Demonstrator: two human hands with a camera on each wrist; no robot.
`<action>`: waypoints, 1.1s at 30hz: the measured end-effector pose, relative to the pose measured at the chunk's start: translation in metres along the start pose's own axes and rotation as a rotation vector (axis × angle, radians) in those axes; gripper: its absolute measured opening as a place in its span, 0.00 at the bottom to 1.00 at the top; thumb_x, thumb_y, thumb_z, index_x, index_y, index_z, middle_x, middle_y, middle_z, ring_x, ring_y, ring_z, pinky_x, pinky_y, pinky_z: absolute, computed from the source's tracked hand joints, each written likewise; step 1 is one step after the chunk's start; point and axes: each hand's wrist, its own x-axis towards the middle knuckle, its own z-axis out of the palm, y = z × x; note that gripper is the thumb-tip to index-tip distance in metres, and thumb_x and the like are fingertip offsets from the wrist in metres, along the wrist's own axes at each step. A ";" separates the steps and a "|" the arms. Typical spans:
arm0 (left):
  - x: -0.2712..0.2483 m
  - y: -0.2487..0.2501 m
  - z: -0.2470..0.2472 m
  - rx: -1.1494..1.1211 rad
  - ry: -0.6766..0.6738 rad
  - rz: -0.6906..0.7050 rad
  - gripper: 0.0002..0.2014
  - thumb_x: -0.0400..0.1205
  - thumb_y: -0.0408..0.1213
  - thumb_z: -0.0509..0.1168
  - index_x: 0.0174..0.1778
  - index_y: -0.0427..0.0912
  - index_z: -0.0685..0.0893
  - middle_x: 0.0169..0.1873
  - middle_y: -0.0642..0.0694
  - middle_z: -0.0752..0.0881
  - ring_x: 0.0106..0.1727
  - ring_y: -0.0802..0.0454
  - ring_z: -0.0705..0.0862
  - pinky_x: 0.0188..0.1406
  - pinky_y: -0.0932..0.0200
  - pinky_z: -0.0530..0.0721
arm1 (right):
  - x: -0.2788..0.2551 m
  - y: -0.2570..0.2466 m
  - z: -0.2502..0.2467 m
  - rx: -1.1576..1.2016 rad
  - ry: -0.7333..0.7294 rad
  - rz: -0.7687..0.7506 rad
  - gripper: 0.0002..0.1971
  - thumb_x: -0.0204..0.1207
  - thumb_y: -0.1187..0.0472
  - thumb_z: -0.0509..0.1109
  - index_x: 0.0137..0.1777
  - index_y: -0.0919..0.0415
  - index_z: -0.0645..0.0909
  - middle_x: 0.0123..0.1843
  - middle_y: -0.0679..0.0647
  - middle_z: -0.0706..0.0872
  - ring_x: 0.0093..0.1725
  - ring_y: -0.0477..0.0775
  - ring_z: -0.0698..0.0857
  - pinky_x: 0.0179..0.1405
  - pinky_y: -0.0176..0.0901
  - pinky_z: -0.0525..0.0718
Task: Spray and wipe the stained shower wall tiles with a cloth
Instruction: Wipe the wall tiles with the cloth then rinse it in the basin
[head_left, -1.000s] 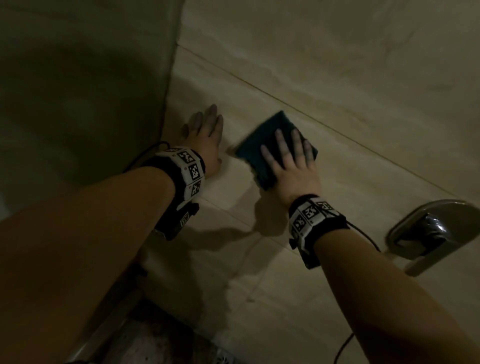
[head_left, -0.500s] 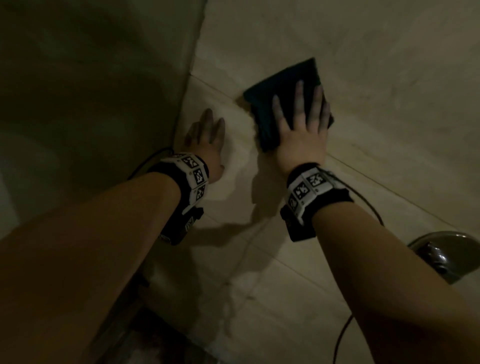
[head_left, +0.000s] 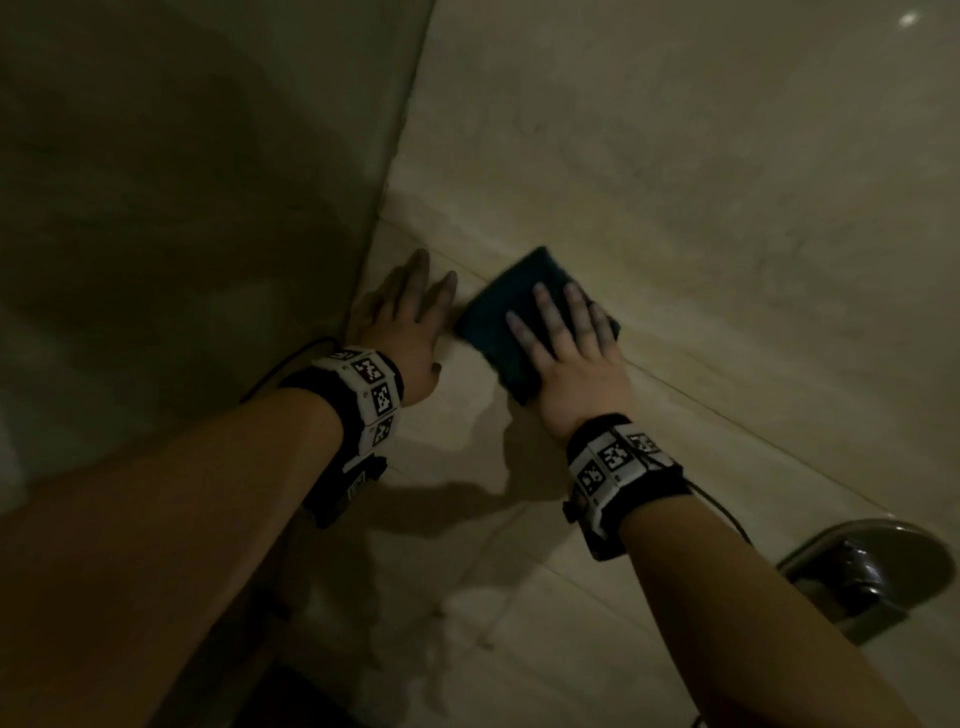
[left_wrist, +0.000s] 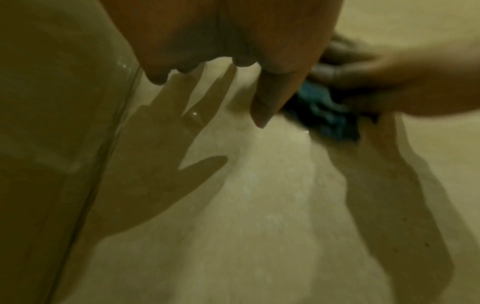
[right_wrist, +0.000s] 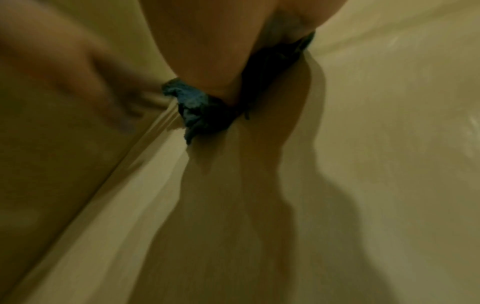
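A folded dark teal cloth (head_left: 511, 322) lies flat against the beige shower wall tiles (head_left: 701, 208). My right hand (head_left: 566, 343) presses it to the wall with straight, spread fingers. In the right wrist view the cloth (right_wrist: 197, 105) bunches out from under my palm. My left hand (head_left: 410, 322) rests flat on the tile just left of the cloth, close to the wall corner. In the left wrist view its straight fingers (left_wrist: 267, 96) touch the wall, with the cloth (left_wrist: 324, 117) beside them. No spray bottle is in view.
A side wall (head_left: 182, 234) meets the tiled wall at a corner just left of my left hand. A chrome fixture (head_left: 867, 571) juts from the wall at the lower right. Wet streaks (head_left: 467, 623) run down the tiles below my hands.
My right hand slid the cloth up the wall, then back down and left, ending close beside my left hand. The left hand stayed flat on the tile.
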 end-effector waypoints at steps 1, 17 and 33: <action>0.002 0.001 -0.006 0.000 0.017 0.011 0.47 0.81 0.44 0.62 0.81 0.53 0.30 0.80 0.43 0.27 0.83 0.40 0.35 0.83 0.41 0.46 | 0.002 0.006 -0.009 0.019 0.043 0.034 0.33 0.84 0.48 0.51 0.81 0.43 0.33 0.83 0.50 0.27 0.81 0.59 0.27 0.73 0.51 0.23; 0.009 0.037 -0.034 0.082 0.106 0.111 0.47 0.81 0.39 0.62 0.80 0.48 0.28 0.80 0.43 0.26 0.82 0.40 0.30 0.81 0.42 0.38 | -0.009 0.019 -0.023 0.063 0.029 0.131 0.32 0.84 0.50 0.48 0.81 0.41 0.32 0.82 0.50 0.26 0.80 0.59 0.26 0.73 0.51 0.23; 0.037 0.061 -0.088 0.068 0.159 0.184 0.49 0.80 0.46 0.62 0.81 0.46 0.29 0.79 0.41 0.24 0.82 0.39 0.30 0.82 0.46 0.39 | -0.002 0.056 -0.063 0.067 0.154 0.215 0.35 0.84 0.52 0.53 0.81 0.42 0.31 0.77 0.50 0.19 0.79 0.61 0.25 0.75 0.53 0.23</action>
